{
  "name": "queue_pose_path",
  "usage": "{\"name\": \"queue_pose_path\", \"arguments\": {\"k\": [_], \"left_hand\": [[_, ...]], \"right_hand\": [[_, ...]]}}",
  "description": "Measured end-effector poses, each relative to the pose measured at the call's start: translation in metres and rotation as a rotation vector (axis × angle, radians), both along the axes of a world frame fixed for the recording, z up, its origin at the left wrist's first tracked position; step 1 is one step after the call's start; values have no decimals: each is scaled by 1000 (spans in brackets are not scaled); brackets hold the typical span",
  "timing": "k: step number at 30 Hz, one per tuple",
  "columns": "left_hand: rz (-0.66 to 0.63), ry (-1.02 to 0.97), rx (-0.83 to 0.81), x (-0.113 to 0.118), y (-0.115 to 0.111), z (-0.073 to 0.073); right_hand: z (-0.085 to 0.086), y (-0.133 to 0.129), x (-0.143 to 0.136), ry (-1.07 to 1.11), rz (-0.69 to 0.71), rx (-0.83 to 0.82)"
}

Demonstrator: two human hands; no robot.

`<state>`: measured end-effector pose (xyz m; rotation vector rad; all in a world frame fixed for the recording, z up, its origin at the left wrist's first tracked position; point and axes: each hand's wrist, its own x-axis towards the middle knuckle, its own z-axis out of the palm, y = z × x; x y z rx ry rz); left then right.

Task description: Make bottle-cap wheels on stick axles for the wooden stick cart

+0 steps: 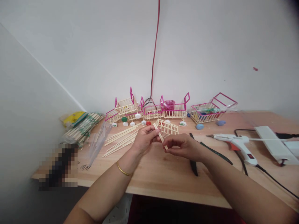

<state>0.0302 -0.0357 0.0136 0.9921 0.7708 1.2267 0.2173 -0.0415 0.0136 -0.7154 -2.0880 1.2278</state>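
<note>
In front of me, my left hand (pixel 143 140) and my right hand (pixel 181 145) share a few short, pale wooden sticks (pixel 160 135) held side by side at a slant. My left fingers pinch them near the upper end. The lower end is between my right thumb and fingers. Just behind my hands lies a small lattice (pixel 173 128) of glued sticks, partly covered by them. To the left, several long loose sticks (pixel 121 143) are fanned out on the wooden table (pixel 158 177).
Stick carts (pixel 174 112) with magenta rims and bottle-cap wheels line the wall. A glue gun (pixel 244 146) and a white power strip (pixel 273 143) lie right. A dark-handled tool (pixel 216 153) is near my right forearm. Bundled sticks (pixel 81 127) are at left.
</note>
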Motion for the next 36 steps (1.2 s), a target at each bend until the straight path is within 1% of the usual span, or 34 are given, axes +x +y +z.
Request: {"name": "queue_pose_path", "arguments": {"k": [4, 8, 13, 17, 22, 30, 33, 36], "left_hand": [[9, 14, 28, 0, -1, 0], [-15, 19, 58, -1, -2, -1], [-52, -81, -5, 1, -3, -2], [-24, -161, -42, 3, -5, 2], [-21, -185, -53, 4, -6, 4], [-42, -198, -58, 3, -7, 4], [-49, -193, -53, 4, -9, 5], [-64, -188, -45, 5, -10, 5]], "right_hand": [[0, -1, -2, -18, -14, 18], [-2, -1, -3, -41, -16, 53], [-3, 0, -3, -58, -50, 139], [-2, 0, -4, -90, -71, 188], [-6, 0, -4, -108, -68, 250], [-20, 2, -9, -154, -131, 408], [-20, 0, -13, -151, -144, 489], [-20, -1, -16, -120, -126, 556]]}}
